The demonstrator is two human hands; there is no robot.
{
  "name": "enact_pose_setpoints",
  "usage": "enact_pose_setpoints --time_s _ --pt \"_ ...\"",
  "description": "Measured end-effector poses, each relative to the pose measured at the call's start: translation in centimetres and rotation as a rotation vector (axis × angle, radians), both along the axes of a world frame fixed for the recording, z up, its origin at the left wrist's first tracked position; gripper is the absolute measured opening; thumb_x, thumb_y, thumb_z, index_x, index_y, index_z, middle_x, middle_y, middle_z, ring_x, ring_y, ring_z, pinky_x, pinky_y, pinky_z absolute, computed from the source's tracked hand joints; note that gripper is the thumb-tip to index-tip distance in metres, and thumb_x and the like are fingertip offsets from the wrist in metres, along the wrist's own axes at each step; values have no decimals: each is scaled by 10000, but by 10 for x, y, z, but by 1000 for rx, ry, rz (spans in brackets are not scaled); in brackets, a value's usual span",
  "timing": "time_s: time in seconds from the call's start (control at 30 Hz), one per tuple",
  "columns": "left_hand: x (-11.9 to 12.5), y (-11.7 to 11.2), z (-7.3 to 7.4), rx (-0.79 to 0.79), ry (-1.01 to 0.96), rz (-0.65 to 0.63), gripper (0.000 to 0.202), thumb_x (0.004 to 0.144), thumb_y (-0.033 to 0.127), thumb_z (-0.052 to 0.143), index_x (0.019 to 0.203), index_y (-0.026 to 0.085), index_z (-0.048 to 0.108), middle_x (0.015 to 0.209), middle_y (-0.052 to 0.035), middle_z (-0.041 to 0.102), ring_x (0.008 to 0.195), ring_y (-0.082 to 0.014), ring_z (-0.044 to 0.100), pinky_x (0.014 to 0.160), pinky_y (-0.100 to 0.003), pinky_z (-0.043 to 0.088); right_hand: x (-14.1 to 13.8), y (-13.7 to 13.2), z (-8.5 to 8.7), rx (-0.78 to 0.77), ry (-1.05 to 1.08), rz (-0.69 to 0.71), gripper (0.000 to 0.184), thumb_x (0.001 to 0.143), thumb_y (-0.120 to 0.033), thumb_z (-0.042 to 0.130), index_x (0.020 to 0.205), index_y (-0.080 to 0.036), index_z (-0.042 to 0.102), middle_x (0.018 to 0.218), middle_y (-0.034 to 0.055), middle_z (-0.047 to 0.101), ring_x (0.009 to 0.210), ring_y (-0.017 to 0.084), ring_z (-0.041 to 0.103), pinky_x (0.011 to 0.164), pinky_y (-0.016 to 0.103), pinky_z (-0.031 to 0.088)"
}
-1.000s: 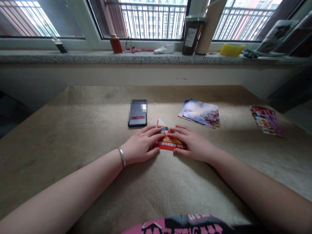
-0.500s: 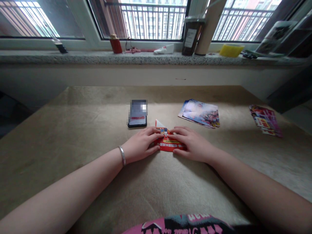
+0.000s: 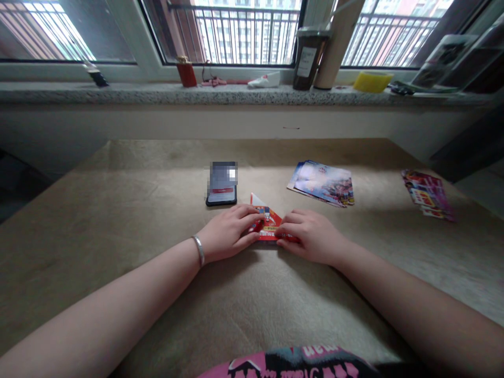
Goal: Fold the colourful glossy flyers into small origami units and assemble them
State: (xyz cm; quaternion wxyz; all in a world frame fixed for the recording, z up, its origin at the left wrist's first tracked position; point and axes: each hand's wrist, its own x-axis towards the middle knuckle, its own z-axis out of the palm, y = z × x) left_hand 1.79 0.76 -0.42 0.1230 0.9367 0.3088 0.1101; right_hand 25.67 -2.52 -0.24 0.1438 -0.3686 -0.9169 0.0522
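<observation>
A folded sheet of red printed paper [image 3: 269, 221], with a white pointed corner at its top left, is in front of me on the table. My left hand [image 3: 235, 231] has its fingers over the left part of the paper and its thumb at the near edge. The right end is pinched between the thumb and curled fingers of my right hand [image 3: 307, 235]. Both hands hide the ends of the paper. Along the near side its edge looks slightly raised off the table.
A phone [image 3: 222, 195] lies beyond my left hand. Glossy printed cards [image 3: 325, 181] lie in a pile behind my right hand, with more colourful cards [image 3: 427, 194] at the table's [image 3: 129, 210] far right. Various items stand on the stone windowsill [image 3: 142, 95], among them a lidded dark cup [image 3: 309, 58].
My right fingers have curled inward and now pinch the paper's right end. The near edge of the paper has lifted or bent up. My left hand has barely moved.
</observation>
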Motion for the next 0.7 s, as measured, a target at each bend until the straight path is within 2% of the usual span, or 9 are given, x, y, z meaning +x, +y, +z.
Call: enact_pose_setpoints --time_s 0.1,0.27,0.47,0.6,0.7 --pt "-2 -1 -1 -30 -4 15 489 911 396 455 1342 169 410 1338 -138 465 1224 -272 441 1040 -465 384 0 0 -2 -8 9 -45 228 899 -317 484 889 -208 685 851 50 655 781 160 569 676 269 404" --pt "-4 -2 -9 -14 -95 107 658 831 292 566 1400 184 256 1332 -158 447 1192 -278 483 1003 -463 428 1 0 -4 -63 41 -140 170 877 -268 511 880 -186 660 815 43 654 722 144 563 633 250 371" --pt "-5 1 -19 141 -273 63 604 778 279 629 1265 198 281 1292 -150 389 1194 -274 461 963 -454 472 0 0 -2 -247 148 -321 102 822 -253 546 788 -193 622 689 -6 606 588 107 498 551 230 320" --pt "-6 1 -20 183 -247 79 524 786 310 623 1194 183 320 1229 -141 393 1117 -266 485 899 -444 508 1 1 -2 -359 236 -412 130 812 -279 537 725 -195 585 614 -23 568 538 99 464 514 227 300" --pt "-6 -1 -16 155 -194 91 433 801 318 608 1151 183 392 1181 -115 424 1054 -238 509 896 -429 508 1 4 -2 -371 253 -469 174 805 -310 529 676 -193 535 588 -22 554 528 103 454 503 231 293"
